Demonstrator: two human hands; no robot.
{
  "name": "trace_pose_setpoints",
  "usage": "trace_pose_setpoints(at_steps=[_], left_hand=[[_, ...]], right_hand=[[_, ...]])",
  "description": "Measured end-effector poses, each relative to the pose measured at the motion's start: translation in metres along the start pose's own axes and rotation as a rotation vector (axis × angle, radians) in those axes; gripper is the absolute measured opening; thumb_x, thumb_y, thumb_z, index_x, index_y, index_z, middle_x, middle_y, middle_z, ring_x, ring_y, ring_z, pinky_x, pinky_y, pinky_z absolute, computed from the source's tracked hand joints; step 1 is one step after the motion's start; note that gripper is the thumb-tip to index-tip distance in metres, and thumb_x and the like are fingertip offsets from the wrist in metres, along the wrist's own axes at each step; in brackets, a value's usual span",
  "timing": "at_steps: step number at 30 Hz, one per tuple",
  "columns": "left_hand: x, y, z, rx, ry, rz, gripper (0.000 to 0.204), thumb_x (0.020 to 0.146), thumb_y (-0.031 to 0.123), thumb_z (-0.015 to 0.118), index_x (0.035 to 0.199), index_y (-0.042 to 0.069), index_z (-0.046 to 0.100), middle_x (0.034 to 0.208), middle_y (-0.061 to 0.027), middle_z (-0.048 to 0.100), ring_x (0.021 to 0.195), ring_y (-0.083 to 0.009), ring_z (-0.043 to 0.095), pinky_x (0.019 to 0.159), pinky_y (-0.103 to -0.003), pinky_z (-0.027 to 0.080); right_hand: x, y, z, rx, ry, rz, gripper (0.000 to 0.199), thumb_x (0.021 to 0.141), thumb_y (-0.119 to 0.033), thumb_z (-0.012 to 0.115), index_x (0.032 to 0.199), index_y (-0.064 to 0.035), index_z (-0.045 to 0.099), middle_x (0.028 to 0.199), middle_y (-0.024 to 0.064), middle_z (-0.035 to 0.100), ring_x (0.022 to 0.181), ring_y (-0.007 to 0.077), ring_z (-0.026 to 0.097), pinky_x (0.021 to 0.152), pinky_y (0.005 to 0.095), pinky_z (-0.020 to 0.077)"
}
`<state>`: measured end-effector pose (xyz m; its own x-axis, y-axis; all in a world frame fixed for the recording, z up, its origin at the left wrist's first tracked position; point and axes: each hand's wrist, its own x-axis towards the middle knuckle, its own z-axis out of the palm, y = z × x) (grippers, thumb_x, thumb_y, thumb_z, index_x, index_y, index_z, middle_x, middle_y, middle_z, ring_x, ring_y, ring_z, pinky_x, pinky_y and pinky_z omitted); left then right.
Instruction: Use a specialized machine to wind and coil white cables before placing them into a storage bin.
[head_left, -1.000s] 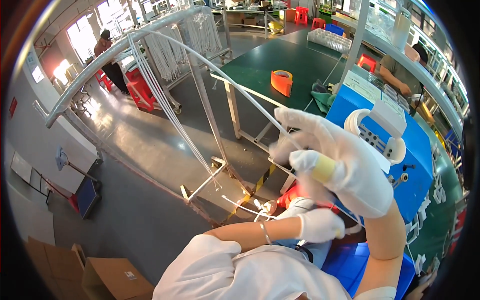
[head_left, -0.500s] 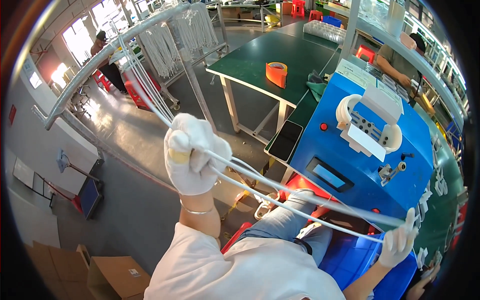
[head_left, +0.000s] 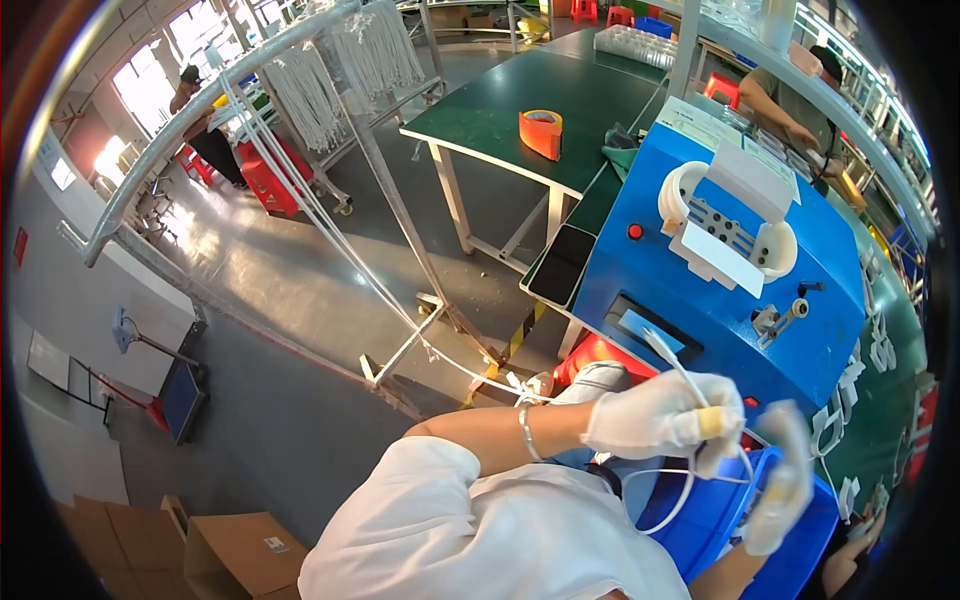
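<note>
As both gloved hands are kept low over the lap, the white cable (head_left: 690,480) is found right between them. The left hand (head_left: 665,415) is closed around the cable, with the fingers curled and a yellow band seen on one fingertip, so the cable is held firmly there. A short free end is seen rising up and to the left out of this fist. Below the fist, the cable hangs in a loop and is carried across to the right hand (head_left: 785,490), which lies just beside and a little lower. The right hand is blurred, with its fingers stretched rather long, so it cannot be told if the cable is really pinched by it or only touched. Under both hands a blue bin (head_left: 720,530) is seen.

The long axis of the held part is judged to run from the left hand to the right hand, nearly level, and the left hand is the nearer one to the free end.

Just beyond the hands, the blue machine (head_left: 700,290) is placed, with a white holder (head_left: 730,225) on its sloped top. Further to the left of the hands, long white cables (head_left: 330,240) are stretched up to a metal rack (head_left: 230,100). Well beyond, an orange tape roll (head_left: 541,133) is lying on a green table (head_left: 520,100).
</note>
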<state>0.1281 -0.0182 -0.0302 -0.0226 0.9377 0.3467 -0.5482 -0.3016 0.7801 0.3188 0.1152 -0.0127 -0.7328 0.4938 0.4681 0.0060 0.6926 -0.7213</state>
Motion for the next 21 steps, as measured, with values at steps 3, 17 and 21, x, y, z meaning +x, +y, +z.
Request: trace_pose_setpoints(at_steps=[3,17,21], left_hand=[[0.021,0.01,-0.007,0.163,0.064,0.045,0.029,0.097,0.029,0.049,0.091,0.002,0.054,0.083,-0.0087,0.064,0.072,-0.0115,0.061,0.065,-0.025,0.049],[0.017,0.081,-0.074,0.56,0.749,0.079,0.017,0.09,0.019,0.058,0.092,0.002,0.055,0.067,-0.0019,0.055,0.046,0.0001,0.038,0.04,-0.013,0.025],[0.019,0.098,-0.076,0.634,0.745,0.117,0.011,0.09,0.011,0.06,0.093,0.001,0.058,0.074,-0.0059,0.063,0.05,0.0003,0.044,0.043,-0.012,0.032]], right_hand=[[-0.012,0.002,0.003,0.207,-0.208,0.476,0.045,0.092,-0.036,0.053,0.103,0.0058,0.063,0.077,0.0073,0.06,0.067,0.0104,0.055,0.063,0.0201,0.0427],[0.026,0.035,-0.013,-0.036,0.211,0.295,0.006,0.082,-0.002,0.063,0.078,0.0012,0.06,0.073,0.0035,0.054,0.066,0.0084,0.047,0.06,0.0212,0.0349],[0.035,0.028,-0.004,-0.08,0.209,0.19,0.004,0.082,0.001,0.062,0.078,0.0009,0.06,0.073,0.0026,0.054,0.065,0.008,0.046,0.059,0.0206,0.0346]])
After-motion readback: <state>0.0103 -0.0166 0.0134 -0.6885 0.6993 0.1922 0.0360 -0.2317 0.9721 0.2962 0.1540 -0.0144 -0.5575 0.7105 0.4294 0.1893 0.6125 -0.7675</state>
